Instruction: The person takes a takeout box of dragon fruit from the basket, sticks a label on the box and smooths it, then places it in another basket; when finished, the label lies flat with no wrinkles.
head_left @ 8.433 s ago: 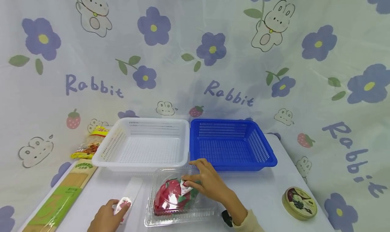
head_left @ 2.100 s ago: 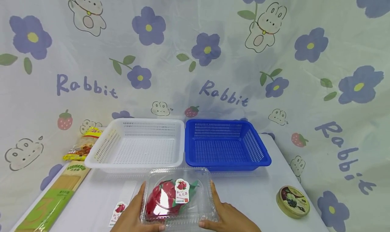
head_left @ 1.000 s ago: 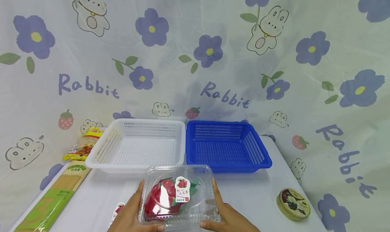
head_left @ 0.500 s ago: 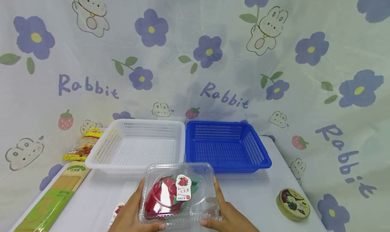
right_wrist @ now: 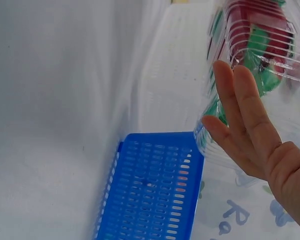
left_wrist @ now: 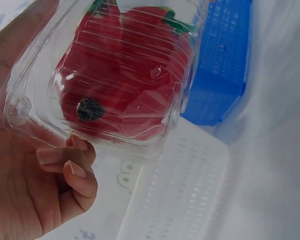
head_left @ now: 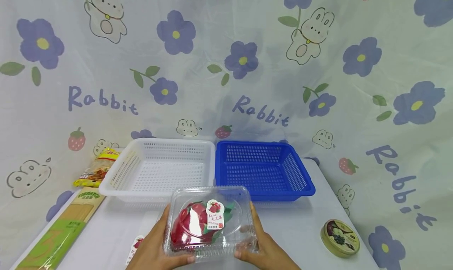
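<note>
A clear plastic clamshell box (head_left: 238, 232) with red dragon fruit (head_left: 191, 222) and green leaves inside is held between both hands, its lid tilted toward me. A white dragon-fruit label (head_left: 215, 215) sits on the lid. My left hand (head_left: 153, 242) grips the left side, thumb along the front edge; in the left wrist view some of its fingers curl near the lower edge. On the other side, my right hand (head_left: 267, 244) has its thumb at the front corner, and its long fingers (right_wrist: 257, 117) lie along the wall in the right wrist view. Another label (head_left: 135, 247) lies beside the left hand.
A white basket (head_left: 159, 193) and a blue basket (head_left: 269, 195) stand side by side behind the box. At left are a yellow-trimmed food bag (head_left: 99, 167) and a green noodle pack (head_left: 63, 230). A round tin (head_left: 340, 238) sits at right.
Earlier the right hand pressed a label onto the lid while the left pinched a label strip. Now both hands hold the box, which has risen slightly and moved a little forward over the last second.
</note>
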Available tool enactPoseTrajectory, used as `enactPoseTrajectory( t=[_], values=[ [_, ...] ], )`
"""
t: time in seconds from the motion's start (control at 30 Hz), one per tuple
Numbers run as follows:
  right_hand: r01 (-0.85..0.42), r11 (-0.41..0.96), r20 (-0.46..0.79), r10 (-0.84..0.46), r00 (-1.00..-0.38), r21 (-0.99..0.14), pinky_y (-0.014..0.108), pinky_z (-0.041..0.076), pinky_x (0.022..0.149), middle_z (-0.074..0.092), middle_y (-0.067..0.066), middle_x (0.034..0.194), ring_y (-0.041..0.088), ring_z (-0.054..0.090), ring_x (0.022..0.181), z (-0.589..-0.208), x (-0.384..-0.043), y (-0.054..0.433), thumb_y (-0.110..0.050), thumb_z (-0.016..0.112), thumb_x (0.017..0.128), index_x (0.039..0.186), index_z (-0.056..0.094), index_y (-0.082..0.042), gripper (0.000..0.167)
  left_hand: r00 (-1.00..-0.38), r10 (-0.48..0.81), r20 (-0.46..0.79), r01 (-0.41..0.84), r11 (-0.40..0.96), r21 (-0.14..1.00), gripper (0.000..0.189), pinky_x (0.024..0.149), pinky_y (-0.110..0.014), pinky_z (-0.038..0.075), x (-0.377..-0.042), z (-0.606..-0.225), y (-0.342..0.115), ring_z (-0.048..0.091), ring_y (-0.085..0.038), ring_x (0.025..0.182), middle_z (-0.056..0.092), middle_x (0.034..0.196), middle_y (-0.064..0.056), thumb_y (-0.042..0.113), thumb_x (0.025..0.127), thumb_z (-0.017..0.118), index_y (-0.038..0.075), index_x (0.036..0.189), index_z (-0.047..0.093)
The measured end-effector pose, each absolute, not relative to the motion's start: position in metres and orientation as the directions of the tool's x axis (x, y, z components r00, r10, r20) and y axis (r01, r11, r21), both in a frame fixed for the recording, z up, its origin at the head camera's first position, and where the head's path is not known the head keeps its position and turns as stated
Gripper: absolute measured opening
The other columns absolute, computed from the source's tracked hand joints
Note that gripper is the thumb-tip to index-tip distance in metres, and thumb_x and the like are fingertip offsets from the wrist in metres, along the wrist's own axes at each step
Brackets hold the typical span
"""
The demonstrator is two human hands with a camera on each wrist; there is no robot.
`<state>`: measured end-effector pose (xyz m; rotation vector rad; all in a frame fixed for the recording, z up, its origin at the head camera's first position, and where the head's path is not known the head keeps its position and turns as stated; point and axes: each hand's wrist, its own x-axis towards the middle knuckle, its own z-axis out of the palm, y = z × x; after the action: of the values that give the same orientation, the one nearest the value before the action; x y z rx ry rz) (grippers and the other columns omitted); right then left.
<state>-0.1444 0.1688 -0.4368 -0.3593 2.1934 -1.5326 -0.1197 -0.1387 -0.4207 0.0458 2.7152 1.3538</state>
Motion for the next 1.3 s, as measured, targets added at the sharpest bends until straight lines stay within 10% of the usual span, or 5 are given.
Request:
enactPoseTrajectory(
  t=[0.53, 0.77, 1.3],
  values=[
    [-0.119, 0.255, -0.004, -0.437, -0.899, -0.960, 0.048, 0.054, 0.091, 0.034, 0.028, 0.151, 0.040, 0.053, 0.125, -0.437, -0.147, 0.169, -0.020, 0.068, 0.093, 0.155, -0.015, -0.044, 0.106, -0.997, 0.081, -0.018, 0.036, 0.614, 0.788, 0.132, 0.099, -0.066, 0.043, -0.129, -0.414, -0.132, 0.048, -0.036, 0.132, 0.035, 0.157, -0.006, 0.064, 0.059, 0.086, 0.038, 0.159, 0.004],
    [-0.112, 0.185, 0.020, -0.437, -0.899, -0.976, 0.048, 0.057, 0.083, 0.002, 0.021, 0.164, 0.046, 0.050, 0.124, -0.437, -0.149, 0.168, -0.019, 0.067, 0.094, 0.155, -0.012, -0.046, 0.103, -0.995, 0.087, 0.044, 0.088, 0.619, 0.780, 0.131, 0.098, -0.064, 0.045, -0.134, -0.416, -0.133, 0.051, -0.031, 0.128, 0.039, 0.154, -0.004, 0.062, 0.059, 0.087, 0.038, 0.158, 0.006],
    [-0.077, 0.134, 0.011, -0.435, -0.901, -0.988, 0.044, 0.060, 0.070, 0.037, 0.038, 0.137, 0.034, 0.064, 0.104, -0.436, -0.153, 0.171, -0.020, 0.063, 0.098, 0.155, -0.015, -0.042, 0.099, -0.977, 0.119, 0.177, 0.213, 0.593, 0.777, 0.129, 0.097, -0.063, 0.045, -0.142, -0.418, -0.131, 0.050, -0.035, 0.131, 0.041, 0.154, -0.008, 0.057, 0.060, 0.089, 0.035, 0.159, 0.010]
  ],
)
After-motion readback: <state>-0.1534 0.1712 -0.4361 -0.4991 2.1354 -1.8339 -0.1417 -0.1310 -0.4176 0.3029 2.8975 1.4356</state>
